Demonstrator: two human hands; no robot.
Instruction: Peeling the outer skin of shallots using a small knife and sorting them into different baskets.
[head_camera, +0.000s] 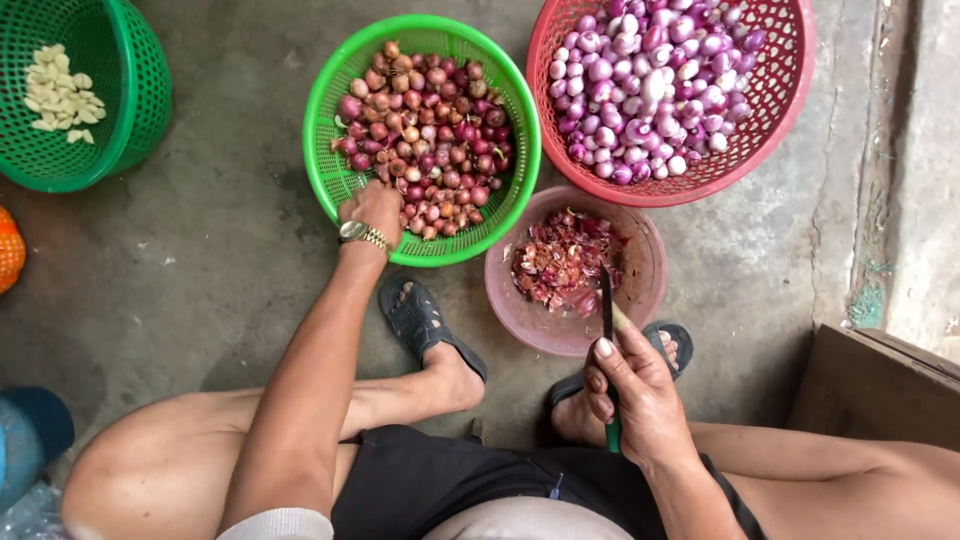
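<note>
the left hand (372, 205) reached forward into the green basket (330, 170), fingers curled down among the unpeeled shallots (430, 130); whether they had one, i could not tell. the right hand (635, 395) hung back, fingers closed around a knife (607, 305), blade pointing away over the pink bowl of peels (650, 270).

unpeeled red shallots (432, 135) heaped in green basket (330, 180), knife (607, 315) upright

Green mesh basket (330, 170) at 12 o'clock holds red-brown shallots (425, 135); red mesh basket (775, 120) at 1 o'clock holds pale purple-white peeled ones (650, 85). Pink bowl (650, 290) of magenta skins (560, 265), green-handled knife (608, 340), gold watch (363, 235).
</note>
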